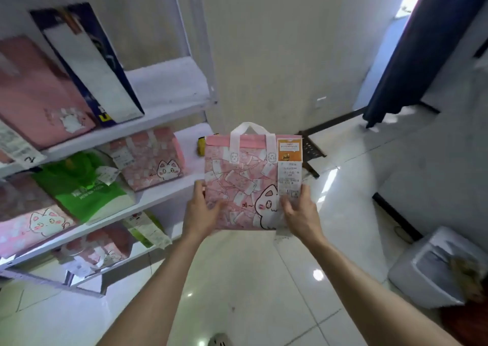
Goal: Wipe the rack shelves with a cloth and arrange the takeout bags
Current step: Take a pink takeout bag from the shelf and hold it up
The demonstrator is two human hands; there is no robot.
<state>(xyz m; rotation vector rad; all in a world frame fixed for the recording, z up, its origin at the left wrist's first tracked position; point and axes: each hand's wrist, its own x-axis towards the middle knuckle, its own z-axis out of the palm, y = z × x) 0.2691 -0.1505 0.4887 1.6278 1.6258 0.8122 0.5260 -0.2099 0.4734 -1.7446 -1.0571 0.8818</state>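
The bag between the left hand and right hand looks like matt non-woven cloth, its handles white webbing. The receipt above the right hand is thin paper. Left of the hands, the rack shelves look smooth, matt white, and the green bag there is matt cloth. Below the hands, the floor tiles are glossy. Well right of them, the bin looks like smooth plastic.

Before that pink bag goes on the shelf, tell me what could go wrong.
The long receipt on the pink bag sits under the right hand; it might tear or peel. The small yellow thing at the shelf end may get knocked off.
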